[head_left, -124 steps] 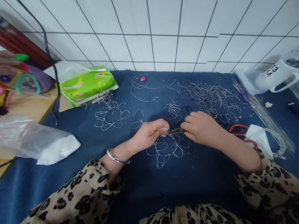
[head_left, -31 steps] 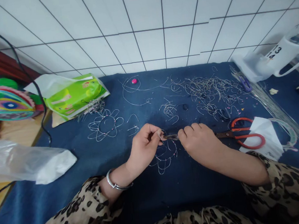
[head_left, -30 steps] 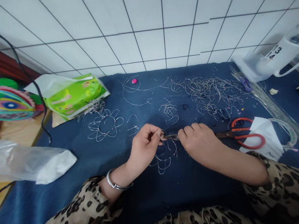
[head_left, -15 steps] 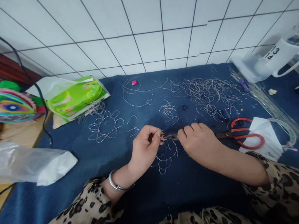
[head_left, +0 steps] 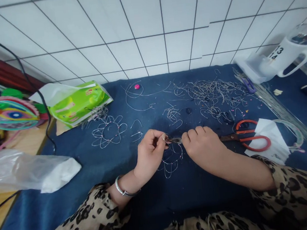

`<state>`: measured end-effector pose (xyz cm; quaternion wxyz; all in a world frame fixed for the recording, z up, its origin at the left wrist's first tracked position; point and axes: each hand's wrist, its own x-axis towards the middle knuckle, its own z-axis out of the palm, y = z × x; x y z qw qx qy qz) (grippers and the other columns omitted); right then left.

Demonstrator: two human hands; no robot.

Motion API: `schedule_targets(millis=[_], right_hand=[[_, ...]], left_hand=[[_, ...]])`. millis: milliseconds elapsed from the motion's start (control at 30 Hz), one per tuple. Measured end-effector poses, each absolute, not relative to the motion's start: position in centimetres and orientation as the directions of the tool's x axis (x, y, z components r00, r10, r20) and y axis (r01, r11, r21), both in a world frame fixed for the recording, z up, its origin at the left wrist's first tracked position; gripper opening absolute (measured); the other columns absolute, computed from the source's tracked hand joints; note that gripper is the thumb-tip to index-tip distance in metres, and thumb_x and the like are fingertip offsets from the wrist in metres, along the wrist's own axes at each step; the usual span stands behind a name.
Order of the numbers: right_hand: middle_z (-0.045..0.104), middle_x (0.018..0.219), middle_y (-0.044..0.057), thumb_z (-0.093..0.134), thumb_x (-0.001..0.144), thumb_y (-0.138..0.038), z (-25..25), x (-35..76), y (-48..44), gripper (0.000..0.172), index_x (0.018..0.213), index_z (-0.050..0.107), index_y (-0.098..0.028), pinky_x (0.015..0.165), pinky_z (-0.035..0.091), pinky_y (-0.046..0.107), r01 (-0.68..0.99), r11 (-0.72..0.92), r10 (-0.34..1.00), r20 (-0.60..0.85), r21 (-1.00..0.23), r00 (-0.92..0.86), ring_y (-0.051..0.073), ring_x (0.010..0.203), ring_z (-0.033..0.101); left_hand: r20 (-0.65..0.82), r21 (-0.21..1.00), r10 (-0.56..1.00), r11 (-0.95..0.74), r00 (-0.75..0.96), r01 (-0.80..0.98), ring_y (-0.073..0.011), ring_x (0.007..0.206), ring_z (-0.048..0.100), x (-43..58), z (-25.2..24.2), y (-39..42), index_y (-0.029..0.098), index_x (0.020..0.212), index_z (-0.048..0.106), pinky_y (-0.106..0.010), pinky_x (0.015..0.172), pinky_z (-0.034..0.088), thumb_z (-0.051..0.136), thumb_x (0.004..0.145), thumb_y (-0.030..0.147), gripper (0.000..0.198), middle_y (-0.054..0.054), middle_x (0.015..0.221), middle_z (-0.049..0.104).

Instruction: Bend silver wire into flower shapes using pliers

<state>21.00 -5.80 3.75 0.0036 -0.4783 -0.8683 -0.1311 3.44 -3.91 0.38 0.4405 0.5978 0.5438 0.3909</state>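
My left hand [head_left: 152, 153] pinches a wire flower frame [head_left: 172, 162], a ring with looped petals that hangs below my fingers. My right hand [head_left: 202, 144] is wrapped round a pair of pliers [head_left: 176, 140]; most of the tool is hidden in the palm. The pliers' jaws meet the wire right at my left fingertips, though the exact grip point is too small to make out. Left of my hands lies another wire flower [head_left: 109, 131] with several petals. Between it and my left hand are two bent wire pieces [head_left: 137, 134].
Wire scraps [head_left: 214, 94] lie heaped at the back. Orange-handled scissors [head_left: 255, 143] rest on white paper [head_left: 275, 140] at right, near straight wires [head_left: 287, 110] and a white mug [head_left: 287, 57]. At left are a green tissue pack [head_left: 79, 103] and a plastic bag [head_left: 27, 170].
The camera view has shifted slightly. Both hands keep their hold at the same spot, and the pliers' jaws are tilted a little differently.
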Motion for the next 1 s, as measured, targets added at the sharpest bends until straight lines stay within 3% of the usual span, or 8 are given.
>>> schedule_targets(millis=[367,700,1000], right_hand=[[0.058,0.067,0.008,0.042,0.08,-0.006,3.9,21.4,-5.5,0.018,0.079,0.058,-0.012,0.055,0.023,0.032,0.825,0.514,0.833,0.092,0.233,-0.545,0.022,0.064,0.052],[0.061,0.071,0.005,0.046,0.085,-0.016,3.1,22.4,-4.4,0.014,0.079,0.058,-0.017,0.055,0.025,0.031,0.836,0.543,0.838,0.012,0.083,-0.546,0.021,0.065,0.054],[0.062,0.073,0.005,0.048,0.087,-0.023,2.8,22.7,-3.9,0.015,0.08,0.06,-0.017,0.055,0.026,0.03,0.841,0.54,0.842,-0.018,0.032,-0.54,0.02,0.066,0.055]], left_hand=[[-0.019,0.963,0.991,-0.018,0.133,0.267,-0.0099,0.063,0.063,3.3,0.5,-4.0,0.015,0.087,0.053,-0.022,0.061,0.053,0.051,0.087,0.027,0.012,-0.003,0.077,0.064],[-0.037,0.98,0.968,-0.014,0.249,0.201,-0.0121,0.073,0.065,2.8,0.4,-3.3,0.016,0.089,0.051,-0.022,0.062,0.054,0.048,0.089,0.026,0.011,-0.004,0.08,0.063],[-0.053,0.956,0.944,-0.046,0.325,0.289,-0.0111,0.064,0.065,2.3,0.2,-3.0,0.017,0.09,0.048,-0.02,0.054,0.051,0.042,0.092,0.027,0.012,-0.001,0.072,0.063]])
